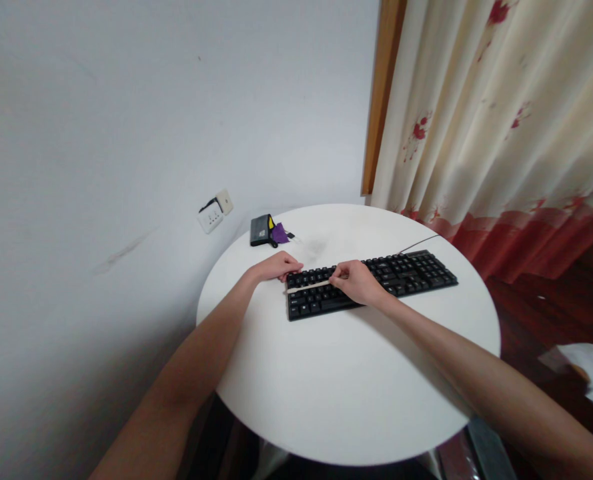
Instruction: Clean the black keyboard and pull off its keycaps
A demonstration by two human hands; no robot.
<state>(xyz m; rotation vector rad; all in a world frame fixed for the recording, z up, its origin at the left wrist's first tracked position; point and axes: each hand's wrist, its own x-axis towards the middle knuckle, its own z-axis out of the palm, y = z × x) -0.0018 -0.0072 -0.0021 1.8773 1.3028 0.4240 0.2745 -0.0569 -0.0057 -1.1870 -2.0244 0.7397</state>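
Note:
A black keyboard [406, 275] lies slightly slanted on a round white table [356, 387]. My left hand [278, 265] is closed at its upper left corner, with the fingers curled against that edge. Over the middle-left keys, my right hand [357, 281] pinches a slim pale toothbrush-like stick [309, 287]. This stick points left across the keys, and its far end reaches the keyboard's left edge. Too little detail shows to tell whether that end has bristles. My right hand and wrist hide some of the central keys.
Near the table's back left edge sits a small dark pouch [260, 231] with a purple cloth [279, 233] beside it. The keyboard's cable [420, 243] runs to the back right edge. A wall socket [210, 217] is at left, a curtain [481, 133] at right.

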